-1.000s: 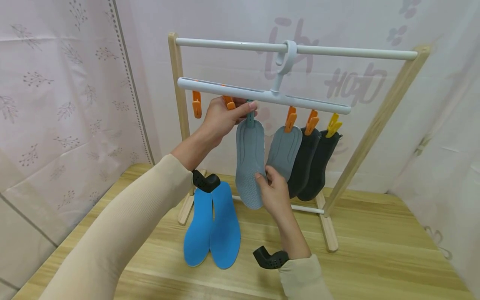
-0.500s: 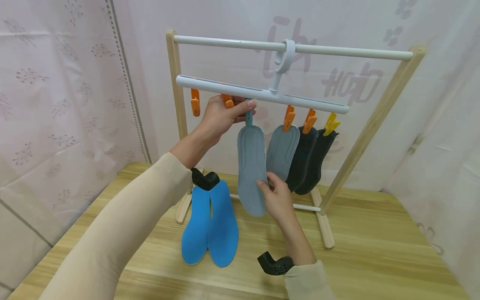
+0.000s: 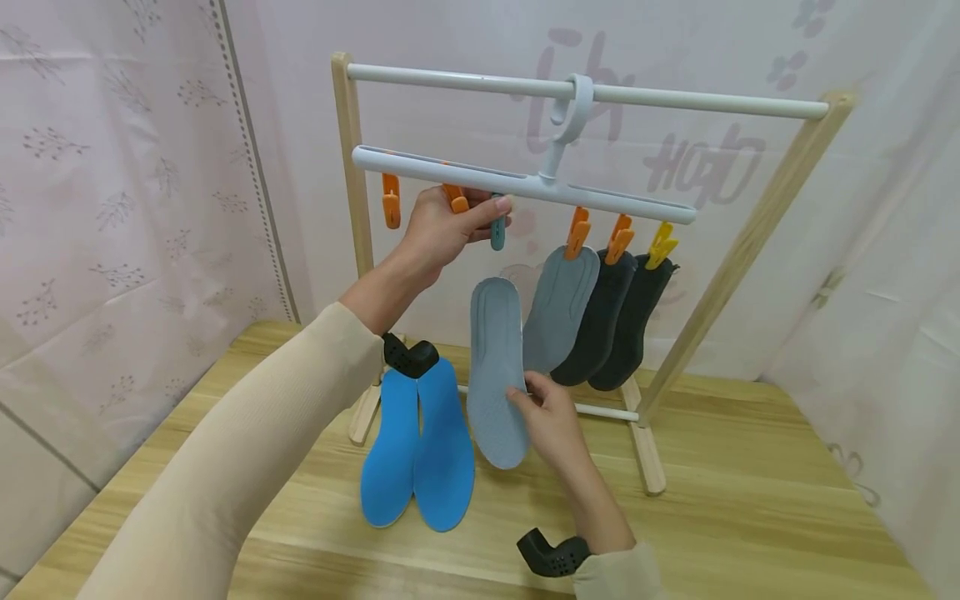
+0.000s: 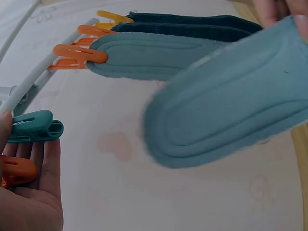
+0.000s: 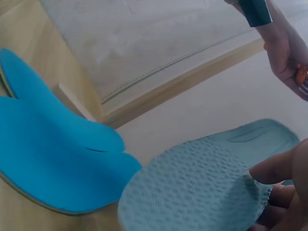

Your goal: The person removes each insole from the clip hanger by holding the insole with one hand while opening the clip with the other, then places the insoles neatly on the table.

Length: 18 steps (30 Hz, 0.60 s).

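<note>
My right hand (image 3: 557,423) pinches a grey-blue insole (image 3: 493,346) by its edge, thumb on the textured face. The insole is upright in the air, its heel end apart from the clips above. My left hand (image 3: 442,227) is raised under the hanger bar, pinching a teal clothespin (image 4: 36,126) between thumb and fingers, with no insole in it. An orange clothespin (image 4: 18,171) lies against the left palm. Just right of the held insole, a matching grey insole (image 3: 564,304) hangs from an orange clothespin (image 3: 577,235). Two blue insoles (image 3: 444,450) lie side by side on the table.
A white hanger (image 3: 480,177) hooks over the top rod (image 3: 697,98) of a wooden-legged rack (image 3: 750,242). Two black insoles (image 3: 626,325) hang at its right, from orange and yellow clothespins (image 3: 662,244). Another orange clothespin (image 3: 391,204) hangs at the far left. Curtains stand behind the table (image 3: 750,500).
The grey insole has come out of the teal clothespin and moved down with my right hand. My left hand stays at the clothespin.
</note>
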Motion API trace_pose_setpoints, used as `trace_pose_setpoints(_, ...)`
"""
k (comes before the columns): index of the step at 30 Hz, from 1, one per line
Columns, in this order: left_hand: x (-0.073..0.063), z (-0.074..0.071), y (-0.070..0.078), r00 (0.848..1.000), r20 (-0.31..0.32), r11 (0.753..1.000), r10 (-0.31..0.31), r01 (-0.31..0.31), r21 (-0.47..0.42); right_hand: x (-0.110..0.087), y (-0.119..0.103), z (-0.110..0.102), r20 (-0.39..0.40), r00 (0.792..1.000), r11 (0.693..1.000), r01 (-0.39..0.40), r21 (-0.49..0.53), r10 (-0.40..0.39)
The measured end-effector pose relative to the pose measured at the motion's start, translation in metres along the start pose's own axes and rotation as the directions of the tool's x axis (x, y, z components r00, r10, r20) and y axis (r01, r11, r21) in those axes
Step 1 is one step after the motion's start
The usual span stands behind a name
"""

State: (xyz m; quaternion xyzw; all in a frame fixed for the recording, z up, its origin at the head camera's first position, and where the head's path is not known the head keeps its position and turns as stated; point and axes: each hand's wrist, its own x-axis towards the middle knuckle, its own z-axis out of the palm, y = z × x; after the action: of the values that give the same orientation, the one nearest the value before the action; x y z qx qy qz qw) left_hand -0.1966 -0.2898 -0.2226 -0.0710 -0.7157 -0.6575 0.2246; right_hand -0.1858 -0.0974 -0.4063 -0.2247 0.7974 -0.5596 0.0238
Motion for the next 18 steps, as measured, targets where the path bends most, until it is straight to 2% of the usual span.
trace_pose_setpoints(8, 0.001, 0.000, -0.001, 1.000, 0.018, 1.000, -0.008, 0.008, 0.007, 0.003, 0.013, 0.008, 0.053, 0.993, 0.993, -0.106, 0.045, 0.103)
trace_pose_setpoints(14, 0.002, 0.000, -0.002, 1.000, 0.022, 1.000, -0.005, 0.005, 0.027, 0.009, 0.030, 0.014, 0.096, 0.988, 0.988, -0.130, 0.082, 0.122)
trace_pose_setpoints(18, 0.001, 0.000, -0.002, 1.000, 0.023, 1.000, -0.013, 0.013, 0.022, 0.010, 0.039, 0.018, 0.111, 0.983, 0.986, -0.155, 0.068, 0.147)
